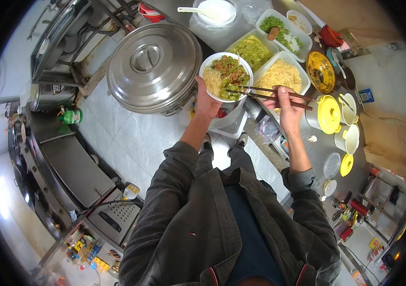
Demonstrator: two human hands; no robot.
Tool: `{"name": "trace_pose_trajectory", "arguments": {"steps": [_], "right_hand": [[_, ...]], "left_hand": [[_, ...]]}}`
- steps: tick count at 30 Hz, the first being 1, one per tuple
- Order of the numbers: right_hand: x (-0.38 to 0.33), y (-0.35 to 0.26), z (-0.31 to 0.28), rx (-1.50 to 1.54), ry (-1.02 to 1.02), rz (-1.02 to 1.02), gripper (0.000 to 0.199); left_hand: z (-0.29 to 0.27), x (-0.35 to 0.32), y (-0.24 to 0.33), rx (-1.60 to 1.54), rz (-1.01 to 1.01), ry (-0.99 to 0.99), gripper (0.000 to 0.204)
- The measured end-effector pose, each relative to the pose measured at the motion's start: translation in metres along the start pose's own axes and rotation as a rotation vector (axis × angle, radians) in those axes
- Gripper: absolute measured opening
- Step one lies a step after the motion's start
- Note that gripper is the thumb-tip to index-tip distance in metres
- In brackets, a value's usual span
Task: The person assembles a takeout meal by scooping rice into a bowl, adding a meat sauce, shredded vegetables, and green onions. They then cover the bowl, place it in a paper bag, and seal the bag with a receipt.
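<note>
In my left hand [207, 102] is a white bowl [206, 63], held up by its left side and underside. Pale noodles [212, 76] lie in it beside a brown and green topping [231, 69]. My right hand [286, 107] grips a pair of dark chopsticks [272, 93], whose tips reach into the green part of the food at the bowl's lower right. Just beyond the bowl stand a tub of noodles [279, 76] and a tub of chopped green vegetables in liquid [253, 51].
A large lidded steel pot [153, 66] stands left of the bowl. Along the right counter are a tub of chopped greens [274, 26], a patterned yellow bowl [321, 71], a yellow-lidded pot [328, 114] and white containers [348, 138]. A white spoon [196, 10] rests at the back.
</note>
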State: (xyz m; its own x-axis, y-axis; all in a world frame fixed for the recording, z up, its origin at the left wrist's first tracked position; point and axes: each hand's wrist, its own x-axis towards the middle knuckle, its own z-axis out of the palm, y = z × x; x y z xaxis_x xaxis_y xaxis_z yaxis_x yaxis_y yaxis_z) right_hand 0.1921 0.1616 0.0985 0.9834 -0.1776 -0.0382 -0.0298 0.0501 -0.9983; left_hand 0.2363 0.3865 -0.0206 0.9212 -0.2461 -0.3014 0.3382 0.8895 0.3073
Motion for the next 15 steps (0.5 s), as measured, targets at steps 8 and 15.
{"name": "trace_pose_trajectory", "arguments": {"steps": [8,15], "right_hand": [[-0.008,-0.001,0.002,-0.025,-0.005,-0.006,0.036],[-0.020,-0.017,-0.015,0.014,0.120,-0.129,0.037]], "left_hand": [[-0.003,-0.006,-0.002,-0.003,0.006,-0.032,0.084],[-0.010,-0.011,-0.001,-0.007,-0.011,0.020,0.085]]}}
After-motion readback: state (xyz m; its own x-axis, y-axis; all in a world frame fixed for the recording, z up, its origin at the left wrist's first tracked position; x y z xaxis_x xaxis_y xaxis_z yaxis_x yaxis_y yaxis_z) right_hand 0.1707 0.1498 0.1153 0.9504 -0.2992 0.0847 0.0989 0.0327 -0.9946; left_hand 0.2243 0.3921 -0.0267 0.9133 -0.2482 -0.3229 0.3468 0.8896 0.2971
